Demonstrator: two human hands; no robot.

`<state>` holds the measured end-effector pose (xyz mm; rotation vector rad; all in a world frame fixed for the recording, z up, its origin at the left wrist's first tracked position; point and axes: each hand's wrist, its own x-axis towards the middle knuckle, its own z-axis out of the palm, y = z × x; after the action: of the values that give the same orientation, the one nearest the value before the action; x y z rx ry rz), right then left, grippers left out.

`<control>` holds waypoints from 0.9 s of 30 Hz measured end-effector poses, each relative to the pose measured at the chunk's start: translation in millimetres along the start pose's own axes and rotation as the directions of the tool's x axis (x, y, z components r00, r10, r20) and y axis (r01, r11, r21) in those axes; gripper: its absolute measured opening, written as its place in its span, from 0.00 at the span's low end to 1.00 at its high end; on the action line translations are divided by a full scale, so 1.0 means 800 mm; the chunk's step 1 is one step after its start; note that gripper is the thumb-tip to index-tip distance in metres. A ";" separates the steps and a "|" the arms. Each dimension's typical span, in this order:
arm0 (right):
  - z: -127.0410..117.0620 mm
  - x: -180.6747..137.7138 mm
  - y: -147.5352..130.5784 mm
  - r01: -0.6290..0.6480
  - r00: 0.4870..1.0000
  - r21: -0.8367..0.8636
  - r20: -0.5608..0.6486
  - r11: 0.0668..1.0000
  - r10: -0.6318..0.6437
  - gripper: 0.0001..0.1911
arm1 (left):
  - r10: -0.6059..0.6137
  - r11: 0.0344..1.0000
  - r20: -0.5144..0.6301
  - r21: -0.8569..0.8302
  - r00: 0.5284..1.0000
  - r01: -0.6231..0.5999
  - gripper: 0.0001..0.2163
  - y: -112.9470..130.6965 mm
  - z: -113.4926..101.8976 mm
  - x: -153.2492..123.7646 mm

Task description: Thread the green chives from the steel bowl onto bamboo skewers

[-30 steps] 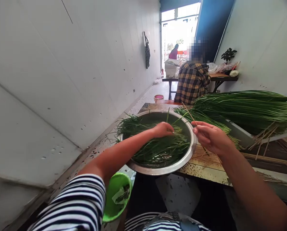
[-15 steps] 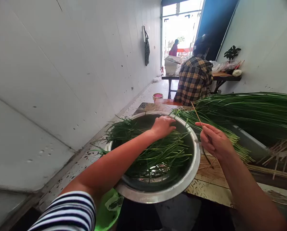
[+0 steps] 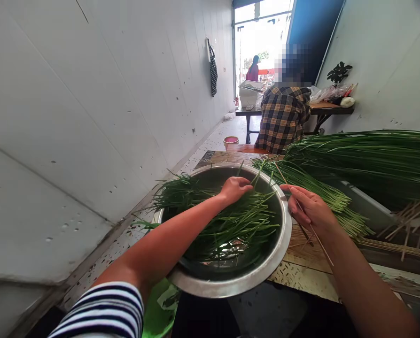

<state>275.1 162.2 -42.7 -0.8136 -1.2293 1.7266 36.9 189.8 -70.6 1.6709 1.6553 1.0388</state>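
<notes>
A wide metal basin (image 3: 217,287) holds a loose heap of green garlic chives (image 3: 238,225), their pale cut ends pointing right. My left hand (image 3: 234,188) is over the far part of the basin with fingers bent together on a few chive stalks, partly hidden behind the hand. Just past the basin's right rim, my right hand (image 3: 310,209) pinches a thin bamboo skewer (image 3: 281,172) between thumb and fingers. The skewer slants from upper left down along the wrist.
More chives (image 3: 368,152) lie in a big pile on a grey crate (image 3: 367,199) at right. Loose skewers (image 3: 409,216) rest beside it on the wooden table (image 3: 310,267). A green bucket (image 3: 159,312) is below. Ahead, a person in a plaid shirt (image 3: 282,117) sits at another table.
My right hand has moved left toward the basin rim with the skewer, whose lower end now shows along the wrist. My left hand has shifted slightly left over the chives.
</notes>
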 end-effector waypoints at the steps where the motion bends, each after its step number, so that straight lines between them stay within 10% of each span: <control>1: 0.001 -0.001 0.000 0.009 1.000 -0.008 0.002 1.000 -0.009 0.17 | -0.010 0.999 -0.009 -0.034 1.000 0.010 0.10 0.005 0.001 -0.001; 6: 0.011 -0.012 -0.006 0.032 0.999 -0.062 0.006 0.998 -0.032 0.16 | -0.092 0.976 -0.024 -0.202 0.995 0.086 0.16 0.054 -0.017 -0.019; 15: 0.026 -0.019 -0.001 0.074 0.987 -0.236 -0.122 0.969 -0.105 0.23 | 0.224 0.905 -0.044 0.380 0.973 -0.192 0.14 0.072 -0.034 -0.040; 22: 0.030 -0.022 -0.004 0.082 0.984 -0.334 -0.120 0.939 -0.129 0.23 | 0.174 0.981 -0.124 0.110 0.977 -0.160 0.10 0.081 -0.032 -0.044; 27: 0.030 -0.018 0.001 0.099 0.975 -0.266 -0.166 0.959 -0.146 0.24 | -0.011 0.993 0.088 -0.115 0.996 0.021 0.14 0.096 -0.033 -0.053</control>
<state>260.6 139.5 -36.0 -1.0027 -1.3627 1.3767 60.5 138.4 1.7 1.6027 1.5215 1.0197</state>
